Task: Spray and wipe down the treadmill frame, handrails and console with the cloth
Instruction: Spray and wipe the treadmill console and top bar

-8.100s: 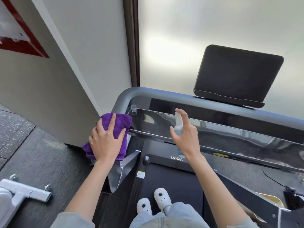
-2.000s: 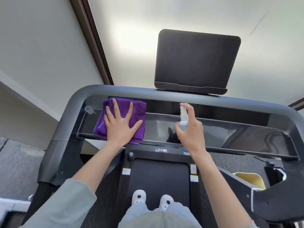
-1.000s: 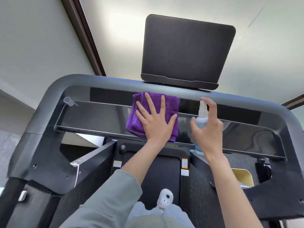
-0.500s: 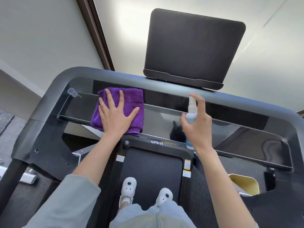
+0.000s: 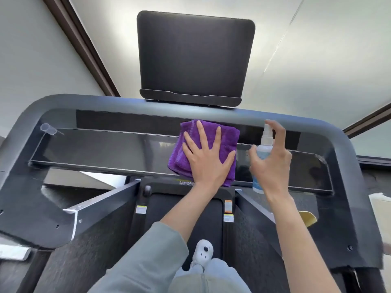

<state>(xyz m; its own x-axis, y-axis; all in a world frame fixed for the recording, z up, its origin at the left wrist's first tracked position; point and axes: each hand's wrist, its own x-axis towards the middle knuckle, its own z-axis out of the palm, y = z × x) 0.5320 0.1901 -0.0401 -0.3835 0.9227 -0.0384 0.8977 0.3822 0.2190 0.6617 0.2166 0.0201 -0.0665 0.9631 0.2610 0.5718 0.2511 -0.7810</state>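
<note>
Since half a second ago my left hand [image 5: 208,160] has slid the purple cloth [image 5: 227,134] from the left part of the console shelf [image 5: 95,151] to its middle, just beside my right hand [image 5: 273,163]. My left fingers [image 5: 200,132] lie straight and spread, pressing the cloth flat; the right hand curls around the spray bottle [image 5: 263,149], forefinger on its top. Farther on, the shelf runs long from left to right, so its unwiped right part lies past the bottle, nearer my right hand.
</note>
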